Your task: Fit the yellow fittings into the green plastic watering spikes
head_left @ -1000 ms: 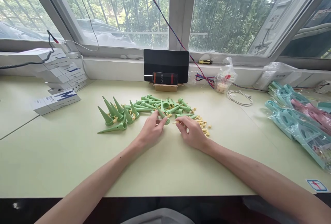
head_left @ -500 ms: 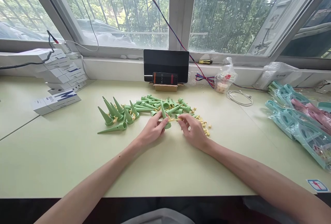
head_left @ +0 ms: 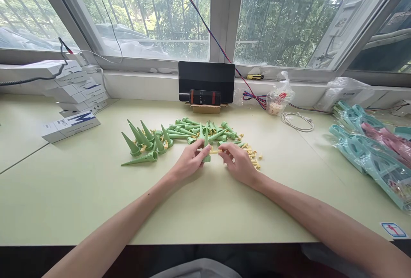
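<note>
My left hand (head_left: 188,163) pinches a green cone-shaped spike (head_left: 206,143) near its wide end, tip pointing up and away. My right hand (head_left: 239,164) pinches a small yellow plug (head_left: 214,151) and holds it against the side of that spike's base. Just behind both hands lies a loose pile of green spikes (head_left: 195,129). A scatter of small yellow plugs (head_left: 253,155) lies to the right of it. To the left stands a group of upright green spikes (head_left: 144,142) with yellow plugs fitted.
A dark tablet (head_left: 206,81) with a phone (head_left: 204,97) on a stand leans at the windowsill. Stacked white boxes (head_left: 72,94) sit at the left. Bagged teal and pink plastic items (head_left: 372,149) lie at the right, with a white cable (head_left: 298,121) and a small bag (head_left: 278,96) behind.
My left hand has turned the green spike from tilted to nearly upright. My right hand has lifted a yellow plug from the table and brought it to the spike's base.
</note>
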Motion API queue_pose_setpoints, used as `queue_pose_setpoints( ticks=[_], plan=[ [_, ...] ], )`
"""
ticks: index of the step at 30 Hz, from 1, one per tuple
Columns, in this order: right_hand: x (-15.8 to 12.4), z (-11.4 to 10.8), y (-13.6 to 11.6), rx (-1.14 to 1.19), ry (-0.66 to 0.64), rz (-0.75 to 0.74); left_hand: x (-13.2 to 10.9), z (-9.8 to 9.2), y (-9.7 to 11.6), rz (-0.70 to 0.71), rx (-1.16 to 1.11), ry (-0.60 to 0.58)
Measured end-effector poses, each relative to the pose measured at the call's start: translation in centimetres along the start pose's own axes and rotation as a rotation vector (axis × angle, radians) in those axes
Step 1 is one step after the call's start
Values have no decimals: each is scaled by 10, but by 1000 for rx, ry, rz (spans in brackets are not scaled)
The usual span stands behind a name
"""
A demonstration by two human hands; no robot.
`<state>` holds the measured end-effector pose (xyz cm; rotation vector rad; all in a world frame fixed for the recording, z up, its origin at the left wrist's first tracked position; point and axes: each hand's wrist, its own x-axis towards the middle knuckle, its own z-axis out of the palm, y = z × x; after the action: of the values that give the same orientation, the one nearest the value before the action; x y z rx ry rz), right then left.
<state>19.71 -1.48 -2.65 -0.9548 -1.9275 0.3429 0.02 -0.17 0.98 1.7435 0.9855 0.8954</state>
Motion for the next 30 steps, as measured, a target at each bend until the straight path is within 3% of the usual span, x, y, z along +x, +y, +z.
queue_pose_setpoints(
  ticks=[30],
  plan=[
    [1,0,-2,-47,-74,-70,-2,4,-2,25,7,27]
  ],
)
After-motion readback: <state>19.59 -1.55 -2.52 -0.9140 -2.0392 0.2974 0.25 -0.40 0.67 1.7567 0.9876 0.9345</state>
